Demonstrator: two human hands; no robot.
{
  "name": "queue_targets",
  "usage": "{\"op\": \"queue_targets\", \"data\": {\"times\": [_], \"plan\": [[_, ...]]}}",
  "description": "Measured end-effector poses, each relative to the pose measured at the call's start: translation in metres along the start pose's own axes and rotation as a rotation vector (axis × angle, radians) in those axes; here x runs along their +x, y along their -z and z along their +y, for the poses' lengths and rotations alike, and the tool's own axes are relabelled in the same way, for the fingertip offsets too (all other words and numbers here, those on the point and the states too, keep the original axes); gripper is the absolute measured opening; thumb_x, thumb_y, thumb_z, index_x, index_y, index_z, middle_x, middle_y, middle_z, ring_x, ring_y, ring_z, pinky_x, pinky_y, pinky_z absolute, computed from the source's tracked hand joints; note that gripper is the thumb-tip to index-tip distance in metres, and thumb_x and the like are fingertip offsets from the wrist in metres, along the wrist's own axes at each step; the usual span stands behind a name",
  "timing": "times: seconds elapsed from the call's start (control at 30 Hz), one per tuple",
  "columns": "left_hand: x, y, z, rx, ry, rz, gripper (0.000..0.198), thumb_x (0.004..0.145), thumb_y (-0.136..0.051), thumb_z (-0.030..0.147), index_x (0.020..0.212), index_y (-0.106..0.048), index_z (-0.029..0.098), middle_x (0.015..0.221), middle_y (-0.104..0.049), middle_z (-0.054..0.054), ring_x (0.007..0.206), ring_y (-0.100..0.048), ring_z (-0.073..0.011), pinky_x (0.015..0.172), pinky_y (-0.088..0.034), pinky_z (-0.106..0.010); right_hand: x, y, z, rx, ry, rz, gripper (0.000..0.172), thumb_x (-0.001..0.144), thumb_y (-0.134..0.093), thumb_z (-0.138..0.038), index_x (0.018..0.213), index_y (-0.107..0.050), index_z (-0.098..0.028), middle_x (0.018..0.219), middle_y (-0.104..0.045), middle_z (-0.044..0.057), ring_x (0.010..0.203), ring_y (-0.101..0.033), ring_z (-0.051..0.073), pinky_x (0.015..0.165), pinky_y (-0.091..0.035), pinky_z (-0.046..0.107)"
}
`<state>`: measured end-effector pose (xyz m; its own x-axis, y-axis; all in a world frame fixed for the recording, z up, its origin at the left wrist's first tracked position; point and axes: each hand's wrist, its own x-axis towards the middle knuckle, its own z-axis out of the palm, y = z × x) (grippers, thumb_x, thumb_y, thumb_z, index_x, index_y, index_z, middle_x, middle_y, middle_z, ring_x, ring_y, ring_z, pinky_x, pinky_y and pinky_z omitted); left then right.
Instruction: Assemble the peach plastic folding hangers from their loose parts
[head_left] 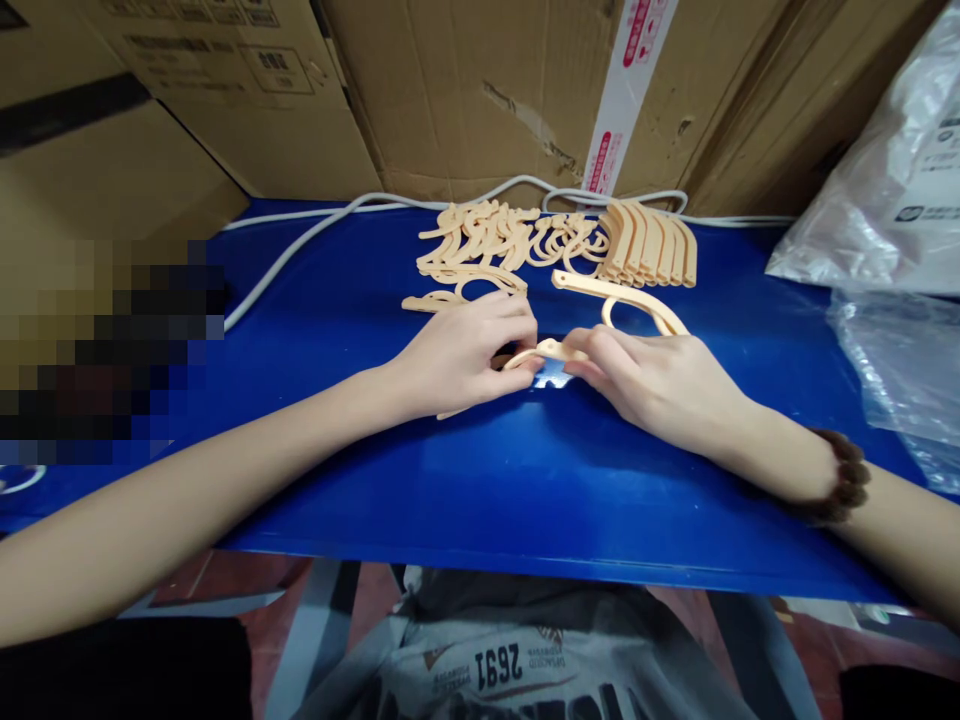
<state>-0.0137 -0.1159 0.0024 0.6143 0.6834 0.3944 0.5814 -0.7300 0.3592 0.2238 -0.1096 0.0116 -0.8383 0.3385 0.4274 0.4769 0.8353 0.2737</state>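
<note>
Both hands are over the middle of the blue table, fingers closed around a beige plastic hanger piece. My left hand pinches its left part, and my right hand grips the right end. Most of the piece is hidden by my fingers, so I cannot tell whether it is one part or two joined. Just beyond my right hand lies a curved beige hanger arm with a ring-shaped part below it. Flat beige hanger parts lie right behind my left hand.
Farther back are a pile of wavy beige parts, several hooks and a neat row of curved arms. A white cable runs behind them. Cardboard boxes wall the back; plastic bags sit at right.
</note>
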Motion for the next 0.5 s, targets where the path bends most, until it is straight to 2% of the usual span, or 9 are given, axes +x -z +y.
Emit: {"op": "queue_targets", "data": {"times": [0.13,0.27,0.37,0.5], "plan": [[0.0014,0.0012,0.0016,-0.196,0.086,0.116,0.023,0.090,-0.059,0.019,0.069,-0.050,0.018,0.073,-0.058,0.001,0.070,-0.053,-0.0119,0.067,-0.041,-0.026,-0.0008,-0.0004,0.0018,0.021,-0.073,-0.003,0.031,0.108,-0.035,-0.034,0.114,-0.060,-0.017,0.097,-0.075,0.004,0.061,-0.062,0.014,0.051,-0.033,0.028],[0.0002,0.0027,0.0053,-0.298,0.205,0.237,0.022,0.098,-0.052,0.029,0.079,-0.053,0.019,0.071,-0.062,0.002,0.059,-0.056,-0.0092,0.057,-0.042,-0.022,-0.0006,-0.0008,0.0016,0.020,-0.101,-0.010,0.031,0.108,-0.037,-0.034,0.115,-0.061,-0.016,0.101,-0.075,0.005,0.057,-0.059,0.013,0.050,-0.031,0.028],[-0.0024,0.0044,0.0046,-0.123,0.218,0.296,0.026,0.104,-0.041,0.038,0.090,-0.053,0.020,0.069,-0.063,0.003,0.055,-0.057,-0.0097,0.056,-0.041,-0.022,-0.0001,-0.0012,0.0007,0.027,-0.112,-0.028,0.029,0.106,-0.040,-0.033,0.112,-0.063,-0.017,0.099,-0.075,0.003,0.056,-0.058,0.012,0.050,-0.030,0.028],[-0.0048,0.0028,-0.0011,0.275,0.097,0.180,0.036,0.105,-0.033,0.043,0.099,-0.057,0.018,0.067,-0.063,0.000,0.052,-0.057,-0.0135,0.050,-0.030,-0.025,0.0002,-0.0011,0.0006,0.052,-0.166,-0.020,0.026,0.103,-0.044,-0.032,0.108,-0.065,-0.017,0.092,-0.075,0.003,0.061,-0.062,0.014,0.052,-0.031,0.028]]}}
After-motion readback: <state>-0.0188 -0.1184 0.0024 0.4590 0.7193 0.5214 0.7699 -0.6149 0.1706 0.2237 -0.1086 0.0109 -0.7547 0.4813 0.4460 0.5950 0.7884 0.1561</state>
